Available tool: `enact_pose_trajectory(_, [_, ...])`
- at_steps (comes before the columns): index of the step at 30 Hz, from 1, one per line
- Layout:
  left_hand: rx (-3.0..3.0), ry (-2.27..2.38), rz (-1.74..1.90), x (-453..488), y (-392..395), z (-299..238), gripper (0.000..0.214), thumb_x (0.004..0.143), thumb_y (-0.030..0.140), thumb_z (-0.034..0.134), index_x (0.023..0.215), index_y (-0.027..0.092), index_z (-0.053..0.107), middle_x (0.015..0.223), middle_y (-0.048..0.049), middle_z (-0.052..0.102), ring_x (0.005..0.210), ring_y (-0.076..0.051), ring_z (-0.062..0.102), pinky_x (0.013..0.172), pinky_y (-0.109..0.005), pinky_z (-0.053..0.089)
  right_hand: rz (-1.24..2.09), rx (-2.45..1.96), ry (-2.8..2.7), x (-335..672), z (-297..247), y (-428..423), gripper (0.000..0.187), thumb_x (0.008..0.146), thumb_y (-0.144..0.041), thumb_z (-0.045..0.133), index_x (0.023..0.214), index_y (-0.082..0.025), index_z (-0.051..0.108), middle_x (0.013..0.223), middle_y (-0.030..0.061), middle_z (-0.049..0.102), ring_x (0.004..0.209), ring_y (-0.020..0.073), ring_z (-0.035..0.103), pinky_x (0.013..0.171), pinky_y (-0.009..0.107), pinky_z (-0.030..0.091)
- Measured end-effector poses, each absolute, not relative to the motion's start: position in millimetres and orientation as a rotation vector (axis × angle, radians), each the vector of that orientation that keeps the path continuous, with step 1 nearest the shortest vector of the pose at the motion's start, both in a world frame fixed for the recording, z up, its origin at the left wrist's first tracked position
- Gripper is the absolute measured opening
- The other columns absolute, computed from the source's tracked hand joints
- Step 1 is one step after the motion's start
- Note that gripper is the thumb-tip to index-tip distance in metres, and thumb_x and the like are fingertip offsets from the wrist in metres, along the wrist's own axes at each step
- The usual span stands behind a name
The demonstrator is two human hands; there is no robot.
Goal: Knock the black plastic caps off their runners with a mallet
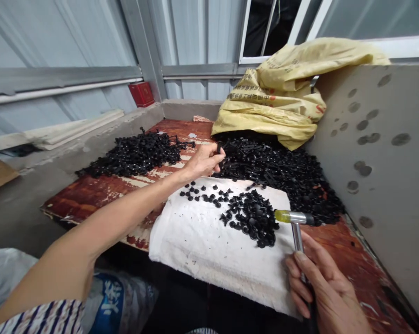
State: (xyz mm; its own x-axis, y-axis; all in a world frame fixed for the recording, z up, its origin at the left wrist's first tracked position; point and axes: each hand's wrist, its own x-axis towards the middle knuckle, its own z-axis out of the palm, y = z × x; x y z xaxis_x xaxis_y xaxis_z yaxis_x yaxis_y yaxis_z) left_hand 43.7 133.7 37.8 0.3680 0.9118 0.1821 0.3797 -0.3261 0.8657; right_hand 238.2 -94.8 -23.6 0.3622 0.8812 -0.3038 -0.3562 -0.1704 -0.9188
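Observation:
My left hand (206, 160) is closed in a pinch on a small black plastic part (219, 148), just at the near left edge of a large pile of black plastic parts (261, 160). In my right hand (320, 278) is a mallet (298, 218), gripped by its handle, with a metal head, a yellow face on the left and a black one on the right. The head hovers beside a heap of small round black pieces (253, 215) on a white cloth (198, 241). Several more round pieces lie scattered on the cloth's far left part.
Another pile of black parts (136, 153) lies at the left on the worn red board (98, 197). A yellow woven sack (265, 111) slumps at the back. A spotted pale panel (379, 153) borders the right side, and a red box (141, 94) sits in the corner.

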Motion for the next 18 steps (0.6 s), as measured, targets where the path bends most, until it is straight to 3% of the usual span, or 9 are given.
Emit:
enact_pose_trajectory(3, [1.601,1.098,0.792,20.0,103.4,40.3,0.009,0.089,0.015,0.054,0.08,0.016,0.055,0.051,0.0056,0.05,0.039,-0.006,0.045,0.039,-0.016,0.032,1.176,-1.32,-0.596,242.8,-32.7,-95.5,0.065,0.07,-0.047,0.081,0.126,-0.03,0.052,0.057,-0.0085,0.051,0.037,0.0057,0.034,0.031,0.015,0.031])
enact_pose_trajectory(5, [1.465,1.132,0.751,2.6,83.3,35.8,0.013,0.087,0.014,0.056,0.075,0.014,0.055,0.056,0.0029,0.057,0.036,-0.003,0.04,0.035,-0.016,0.026,1.158,-1.333,-0.635,245.1,-36.5,-96.6,0.066,0.069,-0.048,0.082,0.126,-0.032,0.052,0.057,-0.0077,0.051,0.037,0.0073,0.035,0.03,0.017,0.031])
enact_pose_trajectory(8, [1.335,1.219,0.667,-24.1,60.4,22.5,0.017,0.084,0.016,0.061,0.07,0.012,0.055,0.067,-0.0029,0.066,0.033,0.0,0.035,0.032,-0.015,0.021,1.165,-1.377,-0.649,243.9,-33.6,-98.3,0.054,0.073,-0.044,0.08,0.122,-0.038,0.057,0.057,-0.005,0.049,0.04,0.011,0.036,0.032,0.021,0.033])
enact_pose_trajectory(12, [1.281,1.207,0.599,-49.5,45.8,3.3,0.023,0.081,0.026,0.069,0.068,0.014,0.054,0.059,-0.0003,0.063,0.033,0.001,0.032,0.033,-0.014,0.019,1.134,-1.435,-0.67,236.9,-24.3,-99.4,0.046,0.072,-0.04,0.08,0.114,-0.04,0.063,0.059,-0.0017,0.048,0.043,0.0141,0.037,0.032,0.026,0.032])
enact_pose_trajectory(18, [1.274,1.259,0.548,-49.8,44.4,-3.2,0.023,0.086,0.017,0.061,0.065,0.014,0.051,0.056,0.0004,0.063,0.03,0.002,0.028,0.032,-0.013,0.014,1.109,-1.469,-0.614,233.1,-21.2,-98.7,0.043,0.072,-0.039,0.08,0.112,-0.04,0.064,0.06,-0.0005,0.05,0.042,0.0134,0.038,0.03,0.026,0.032])
